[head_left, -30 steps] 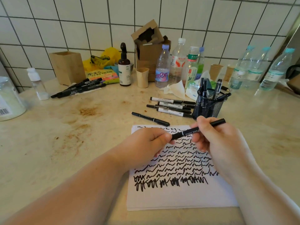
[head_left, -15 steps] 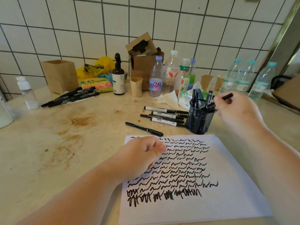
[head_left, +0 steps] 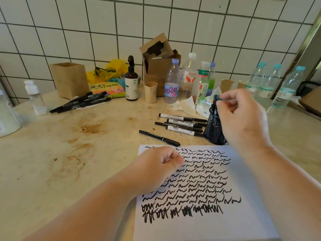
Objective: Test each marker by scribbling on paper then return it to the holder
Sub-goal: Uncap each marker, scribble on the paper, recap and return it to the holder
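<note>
The right hand (head_left: 243, 117) hangs over the black mesh pen holder (head_left: 214, 132), covering most of its mouth. Its fingers (head_left: 227, 99) are loosely curled and parted, with nothing clearly pinched between them. Just left of those fingertips one black marker (head_left: 215, 103) stands upright inside the holder; whatever else the holder contains is hidden behind the hand.

The left hand (head_left: 156, 167) rests as a closed fist on the upper left part of the paper (head_left: 243, 221), thumb pressed against the curled fingers, holding nothing that can be seen. The sheet is filled with rows of black scribbles (head_left: 194, 185) spreading right of and below the fist.

Beyond the left knuckles a single black marker (head_left: 159, 138) lies on the stained countertop (head_left: 69, 153), and past it a cluster of white-labelled markers (head_left: 180, 123) lies against the holder's left side. Farther left, well apart from both hands, another bundle of black markers (head_left: 81, 101) lies before an open brown box (head_left: 69, 79); its contents cannot be seen. Beyond the right fingertips stand plastic bottles (head_left: 188, 75), some holding liquid, and a small beige cup (head_left: 150, 92).
</note>
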